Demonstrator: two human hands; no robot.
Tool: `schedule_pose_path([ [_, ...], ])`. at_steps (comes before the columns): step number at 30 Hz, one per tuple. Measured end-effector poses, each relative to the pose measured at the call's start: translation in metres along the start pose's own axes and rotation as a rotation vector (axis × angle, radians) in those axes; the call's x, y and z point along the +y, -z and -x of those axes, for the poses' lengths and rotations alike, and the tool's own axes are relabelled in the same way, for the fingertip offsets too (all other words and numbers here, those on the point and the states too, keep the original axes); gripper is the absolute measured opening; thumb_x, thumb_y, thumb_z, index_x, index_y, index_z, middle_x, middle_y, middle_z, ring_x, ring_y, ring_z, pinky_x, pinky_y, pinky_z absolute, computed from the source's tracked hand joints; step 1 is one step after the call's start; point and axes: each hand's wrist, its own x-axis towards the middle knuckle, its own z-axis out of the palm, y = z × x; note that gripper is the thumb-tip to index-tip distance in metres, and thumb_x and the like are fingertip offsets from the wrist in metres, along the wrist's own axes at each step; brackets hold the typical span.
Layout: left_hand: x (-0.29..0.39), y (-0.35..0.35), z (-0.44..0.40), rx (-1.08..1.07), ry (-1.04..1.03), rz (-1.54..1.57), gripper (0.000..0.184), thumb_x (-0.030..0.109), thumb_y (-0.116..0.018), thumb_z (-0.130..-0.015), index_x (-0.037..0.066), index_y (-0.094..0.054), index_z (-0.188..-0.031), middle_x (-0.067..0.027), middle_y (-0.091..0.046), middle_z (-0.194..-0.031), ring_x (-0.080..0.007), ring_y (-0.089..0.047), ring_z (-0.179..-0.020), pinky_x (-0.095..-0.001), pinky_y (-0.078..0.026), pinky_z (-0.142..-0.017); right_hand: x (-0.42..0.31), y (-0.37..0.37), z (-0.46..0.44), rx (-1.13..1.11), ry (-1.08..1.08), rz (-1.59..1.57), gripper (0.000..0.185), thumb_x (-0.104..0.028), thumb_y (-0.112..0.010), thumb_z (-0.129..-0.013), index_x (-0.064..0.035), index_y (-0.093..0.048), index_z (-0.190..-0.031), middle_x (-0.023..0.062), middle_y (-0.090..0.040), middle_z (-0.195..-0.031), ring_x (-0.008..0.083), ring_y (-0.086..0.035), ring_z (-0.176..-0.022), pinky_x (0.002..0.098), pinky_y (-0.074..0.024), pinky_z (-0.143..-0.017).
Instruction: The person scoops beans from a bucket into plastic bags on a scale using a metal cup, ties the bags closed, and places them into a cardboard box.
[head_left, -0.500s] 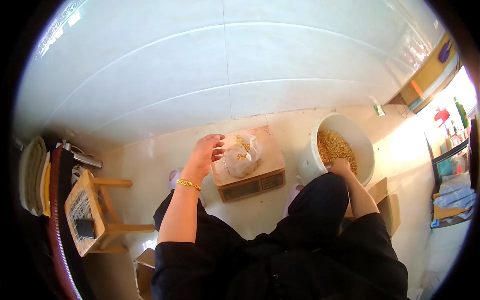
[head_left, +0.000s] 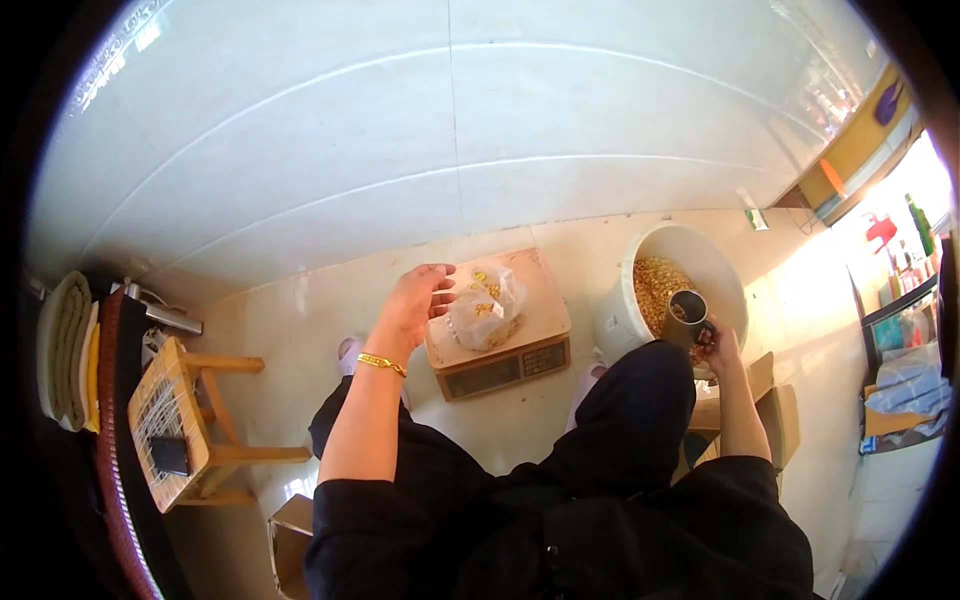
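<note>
In my right hand [head_left: 722, 348] is a dark metal mug [head_left: 684, 318], gripped by its handle over the white bucket [head_left: 615, 315]. A heap of golden-brown grain [head_left: 657, 283] lies inside the bucket; the exact kind is unclear. My left hand [head_left: 415, 305], with a gold chain bracelet on the wrist, hovers at the left edge of the weighing scale [head_left: 548, 290]. Its fingers are apart and slightly bent, holding nothing. Close beside them, a clear plastic bag [head_left: 485, 325] with yellow marks sits on the scale's platform. What the bag contains is hard to make out.
A wooden stool [head_left: 195, 455] with a dark flat object [head_left: 170, 455] on its woven seat stands at left. Cardboard boxes lie near my right arm [head_left: 778, 420] and at lower left. A tiled wall [head_left: 450, 120] rises beyond the scale. Cluttered shelves [head_left: 905, 370] are at far right.
My right hand has risen out of the grain and shifted right, bringing the mug into view above the bucket. My left hand has barely moved.
</note>
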Motion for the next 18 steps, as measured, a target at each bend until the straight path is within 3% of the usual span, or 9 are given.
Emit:
schedule_pose_path([
  [4, -0.002, -0.005, 0.001, -0.007, 0.012, -0.04, 0.027, 0.025, -0.048, -0.094, 0.006, -0.058, -0.11, -0.0029, -0.055, -0.095, -0.0135, -0.054, -0.082, -0.0269, -0.045, -0.072, -0.018, -0.011, 0.014, 0.033, 0.11, -0.009, 0.018, -0.033, -0.062, -0.085, -0.0191, -0.057, -0.075, -0.0078, -0.052, -0.061, 0.0055, -0.043, -0.046, 0.0243, -0.0382, -0.043],
  [7, -0.008, -0.005, -0.003, -0.013, 0.011, -0.066, 0.027, 0.026, -0.048, -0.094, 0.007, -0.058, -0.109, -0.0033, -0.055, -0.095, -0.0135, -0.054, -0.082, -0.0272, -0.045, -0.072, -0.044, -0.037, 0.03, 0.056, 0.22, 0.075, 0.015, -0.03, -0.063, -0.085, -0.0156, -0.06, -0.082, -0.0069, -0.05, -0.058, 0.0035, -0.044, -0.049, 0.0225, -0.0429, -0.044],
  [12, -0.01, -0.012, -0.005, -0.009, 0.011, -0.126, 0.027, 0.027, -0.049, -0.093, 0.006, -0.058, -0.109, -0.004, -0.056, -0.096, -0.0139, -0.054, -0.082, -0.0277, -0.046, -0.071, -0.084, -0.119, 0.084, -0.079, 0.316, -0.014, 0.015, -0.031, -0.063, -0.085, -0.0163, -0.061, -0.084, -0.0066, -0.052, -0.063, 0.0039, -0.042, -0.052, 0.0227, -0.0393, -0.052],
  [14, -0.013, -0.016, -0.007, 0.001, -0.002, -0.216, 0.028, 0.026, -0.049, -0.093, 0.005, -0.058, -0.11, -0.0043, -0.056, -0.097, -0.0142, -0.053, -0.082, -0.027, -0.045, -0.071, -0.09, -0.157, 0.103, -0.099, 0.256, -0.019, 0.015, -0.03, -0.063, -0.085, -0.0157, -0.061, -0.087, -0.0056, -0.054, -0.067, 0.0049, -0.041, -0.054, 0.0248, -0.0394, -0.055],
  [18, -0.03, -0.031, -0.01, 0.004, -0.078, -0.389, 0.03, 0.026, -0.049, -0.092, 0.004, -0.058, -0.11, -0.0042, -0.057, -0.097, -0.014, -0.053, -0.08, -0.0259, -0.045, -0.07, -0.074, -0.214, 0.102, -0.364, 0.102, -0.13, 0.013, -0.027, -0.059, -0.086, -0.0152, -0.06, -0.091, -0.0043, -0.055, -0.069, 0.0065, -0.039, -0.055, 0.0251, -0.0381, -0.056],
])
